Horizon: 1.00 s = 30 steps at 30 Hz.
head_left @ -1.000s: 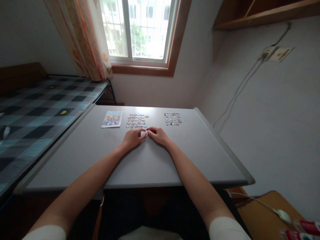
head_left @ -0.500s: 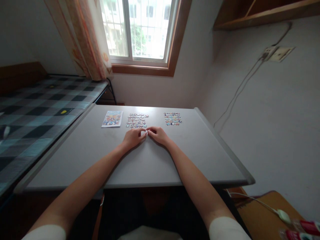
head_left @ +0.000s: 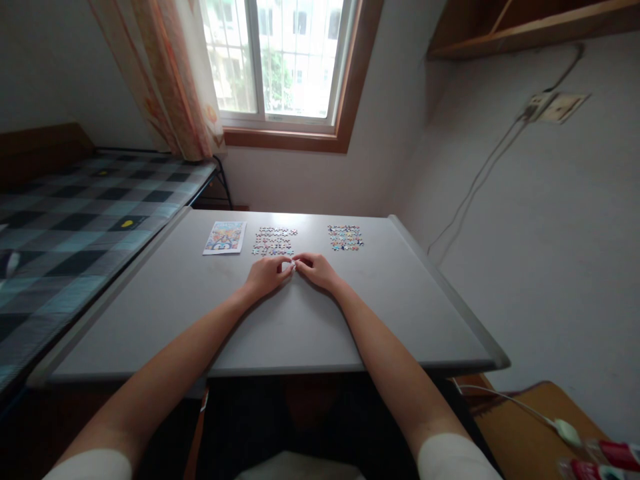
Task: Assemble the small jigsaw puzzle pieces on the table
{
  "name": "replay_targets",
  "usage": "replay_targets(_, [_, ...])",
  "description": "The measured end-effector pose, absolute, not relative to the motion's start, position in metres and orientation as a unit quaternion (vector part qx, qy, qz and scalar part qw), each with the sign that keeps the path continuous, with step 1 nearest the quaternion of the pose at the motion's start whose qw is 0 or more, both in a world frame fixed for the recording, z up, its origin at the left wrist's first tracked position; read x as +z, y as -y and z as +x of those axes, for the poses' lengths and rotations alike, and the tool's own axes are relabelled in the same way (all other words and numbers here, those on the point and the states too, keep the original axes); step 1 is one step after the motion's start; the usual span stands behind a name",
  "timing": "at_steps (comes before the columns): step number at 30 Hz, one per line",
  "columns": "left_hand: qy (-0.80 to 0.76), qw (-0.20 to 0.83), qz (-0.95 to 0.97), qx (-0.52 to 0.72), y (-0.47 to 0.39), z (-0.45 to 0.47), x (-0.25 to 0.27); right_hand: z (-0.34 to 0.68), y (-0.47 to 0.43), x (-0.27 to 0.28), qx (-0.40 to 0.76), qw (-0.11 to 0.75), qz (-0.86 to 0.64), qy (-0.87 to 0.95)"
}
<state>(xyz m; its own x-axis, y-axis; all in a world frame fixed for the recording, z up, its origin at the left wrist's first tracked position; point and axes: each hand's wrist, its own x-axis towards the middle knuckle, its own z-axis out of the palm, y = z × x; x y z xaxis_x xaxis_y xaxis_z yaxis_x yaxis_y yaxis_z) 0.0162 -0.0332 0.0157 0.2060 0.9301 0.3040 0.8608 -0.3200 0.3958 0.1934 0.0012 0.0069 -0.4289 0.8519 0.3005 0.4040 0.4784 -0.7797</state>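
Note:
My left hand (head_left: 268,274) and my right hand (head_left: 316,269) meet fingertip to fingertip over the middle of the table. Between them a small pale jigsaw piece (head_left: 293,265) is pinched by the fingers of both hands; its picture is too small to make out. Just beyond the hands, rows of loose jigsaw pieces (head_left: 273,241) lie on the tabletop. A second block of jigsaw pieces (head_left: 345,237) is laid out farther right. Left of the rows lies a colourful printed picture sheet (head_left: 225,238).
The grey-white table (head_left: 295,333) has raised side edges. A bed with a checked cover (head_left: 100,220) stands on the left, below a curtain (head_left: 170,87). Cables (head_left: 473,190) hang from a wall socket at right. A wooden stool (head_left: 545,413) with a power strip is at lower right.

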Motion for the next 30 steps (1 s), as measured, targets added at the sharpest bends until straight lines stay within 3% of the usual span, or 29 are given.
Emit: replay_targets(30, [-0.582, 0.067, 0.773, 0.242, 0.0334, 0.0171, 0.0167, 0.1930, 0.0002, 0.0083, 0.306, 0.347, -0.408, 0.787])
